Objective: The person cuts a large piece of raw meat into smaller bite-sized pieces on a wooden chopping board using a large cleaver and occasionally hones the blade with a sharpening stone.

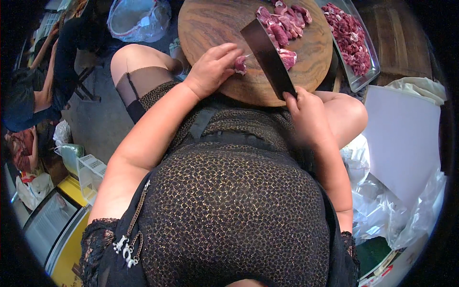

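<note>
A round wooden chopping board (215, 21) lies before me. My right hand (304, 111) grips a dark cleaver (267, 57) at its lower end, with the broad blade slanting up and left over the board. My left hand (215, 66) is at the board's left side, fingers extended beside a small piece of raw meat (240, 65); whether the fingertips pinch it is unclear. Another meat piece (288, 58) lies just right of the blade. Several larger raw meat pieces (287, 21) are heaped near the board's far right, partly behind the blade.
A clear tray (374, 68) of cut meat stands right of the board. A plastic-lined container (139, 19) stands at upper left. A pale flat panel (403, 136) and clear plastic bags (380, 204) are at right. Other people (68, 64) are at far left, near white plastic baskets (89, 172).
</note>
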Demonstrator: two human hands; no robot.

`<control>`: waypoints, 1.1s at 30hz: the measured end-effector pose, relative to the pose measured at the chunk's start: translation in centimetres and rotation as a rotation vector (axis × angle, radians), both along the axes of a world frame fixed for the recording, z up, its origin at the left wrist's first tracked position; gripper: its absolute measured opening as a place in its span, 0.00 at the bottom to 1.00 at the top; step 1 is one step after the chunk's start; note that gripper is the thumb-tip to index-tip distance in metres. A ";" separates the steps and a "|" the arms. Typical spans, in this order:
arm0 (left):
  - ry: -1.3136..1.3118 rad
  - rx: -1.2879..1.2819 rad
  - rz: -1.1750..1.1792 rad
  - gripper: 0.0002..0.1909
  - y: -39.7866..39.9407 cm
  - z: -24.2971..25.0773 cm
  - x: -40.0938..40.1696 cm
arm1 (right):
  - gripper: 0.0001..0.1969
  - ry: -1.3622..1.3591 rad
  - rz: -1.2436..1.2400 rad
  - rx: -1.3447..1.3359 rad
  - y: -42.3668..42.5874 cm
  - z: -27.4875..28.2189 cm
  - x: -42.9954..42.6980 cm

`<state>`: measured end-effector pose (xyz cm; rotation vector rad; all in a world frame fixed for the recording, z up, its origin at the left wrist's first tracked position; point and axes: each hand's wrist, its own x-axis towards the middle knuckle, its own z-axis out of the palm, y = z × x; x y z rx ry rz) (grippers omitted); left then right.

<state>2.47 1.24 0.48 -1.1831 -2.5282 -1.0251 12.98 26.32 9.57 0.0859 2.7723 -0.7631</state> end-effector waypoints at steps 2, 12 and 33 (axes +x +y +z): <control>0.114 -0.126 -0.157 0.17 0.5 -0.7 -1.1 | 0.14 0.005 0.001 -0.014 0.1 -0.1 0.3; 0.144 -0.109 -0.053 0.09 0.6 -1.1 -0.7 | 0.14 -0.073 0.044 0.162 3.1 -1.6 -1.8; 0.214 -0.102 -0.074 0.07 0.3 -1.4 0.6 | 0.12 -0.072 -0.025 -0.085 -0.7 0.2 1.4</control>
